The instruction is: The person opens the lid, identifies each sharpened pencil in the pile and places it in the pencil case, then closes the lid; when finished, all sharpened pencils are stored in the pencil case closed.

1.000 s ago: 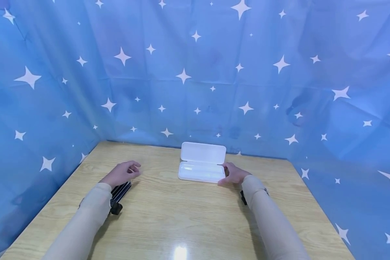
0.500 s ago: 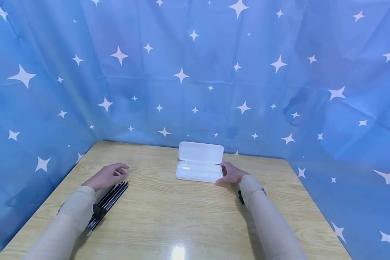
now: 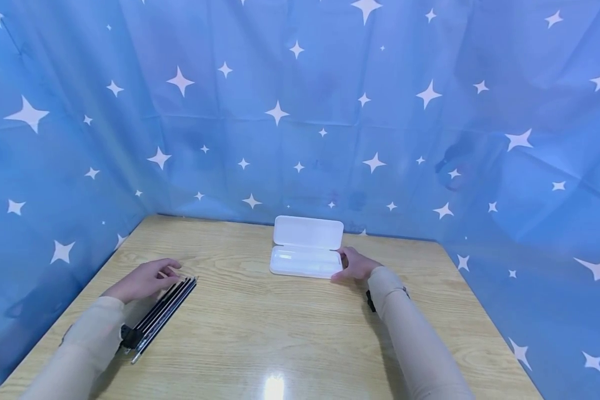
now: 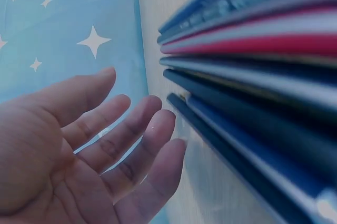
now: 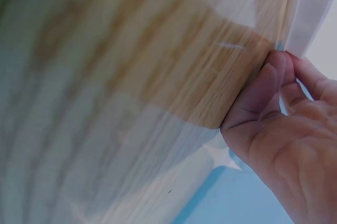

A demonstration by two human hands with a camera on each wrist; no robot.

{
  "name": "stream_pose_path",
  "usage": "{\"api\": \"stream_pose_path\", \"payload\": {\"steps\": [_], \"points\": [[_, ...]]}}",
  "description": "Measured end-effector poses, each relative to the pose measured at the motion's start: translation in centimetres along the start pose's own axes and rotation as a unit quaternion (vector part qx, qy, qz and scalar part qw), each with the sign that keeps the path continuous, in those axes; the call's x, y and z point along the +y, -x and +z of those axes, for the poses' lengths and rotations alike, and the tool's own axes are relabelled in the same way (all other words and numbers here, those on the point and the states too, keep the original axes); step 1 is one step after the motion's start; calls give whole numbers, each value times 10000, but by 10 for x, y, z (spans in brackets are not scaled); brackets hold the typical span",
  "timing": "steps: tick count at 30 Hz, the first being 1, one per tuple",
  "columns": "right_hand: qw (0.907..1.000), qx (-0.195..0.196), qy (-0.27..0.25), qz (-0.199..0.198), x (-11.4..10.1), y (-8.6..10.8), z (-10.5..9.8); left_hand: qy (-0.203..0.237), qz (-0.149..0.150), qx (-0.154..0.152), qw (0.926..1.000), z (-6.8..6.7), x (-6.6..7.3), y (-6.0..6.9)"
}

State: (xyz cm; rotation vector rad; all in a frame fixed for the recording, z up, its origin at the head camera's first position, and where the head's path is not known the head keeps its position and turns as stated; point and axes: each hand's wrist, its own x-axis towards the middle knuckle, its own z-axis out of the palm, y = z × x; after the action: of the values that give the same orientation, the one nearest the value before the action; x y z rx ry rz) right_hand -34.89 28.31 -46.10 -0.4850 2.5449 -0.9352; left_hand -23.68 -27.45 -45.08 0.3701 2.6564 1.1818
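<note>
A white pencil case lies at the back of the table with its lid tipped back and a bare tray. My right hand holds the case's right end, thumb at the near corner and fingers farther back; in the right wrist view, the fingertips meet the case's white edge. Beside my left hand, several dark pencils lie side by side on the left of the table. Relaxed, bent fingers show in the left wrist view, holding nothing, close to the pencils' ends. One pencil is red and white.
The wooden table has a light grain and a bright reflection near its front. A blue curtain with white stars hangs behind it and along both sides. My left sleeve and wrist strap cover part of the pencils.
My left hand has moved left and slightly nearer to me, uncovering more of the pencils. The right hand stays at the case. The head view has shifted slightly.
</note>
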Motion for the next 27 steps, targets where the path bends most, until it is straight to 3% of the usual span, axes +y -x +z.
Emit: {"api": "stream_pose_path", "payload": {"steps": [5, 8, 16, 21, 27], "points": [[10000, -9, -9, -43, 0, 0, -1, -82, -49, -34, 9999, -4, -2, 10], [10000, 30, 7, -32, 1, 0, -1, -256, 92, -31, 9996, -7, -4, 15], [10000, 10, 47, -45, 3, -4, 5, 63, -14, -337, 9994, -10, -6, 28], [9998, 105, 131, 48, 5, -5, 4, 50, 1, -457, 9989, -9, -7, 28], [9996, 145, 176, 173, 6, -6, 2, -430, 157, -340, 9984, -10, -11, 26]]}}
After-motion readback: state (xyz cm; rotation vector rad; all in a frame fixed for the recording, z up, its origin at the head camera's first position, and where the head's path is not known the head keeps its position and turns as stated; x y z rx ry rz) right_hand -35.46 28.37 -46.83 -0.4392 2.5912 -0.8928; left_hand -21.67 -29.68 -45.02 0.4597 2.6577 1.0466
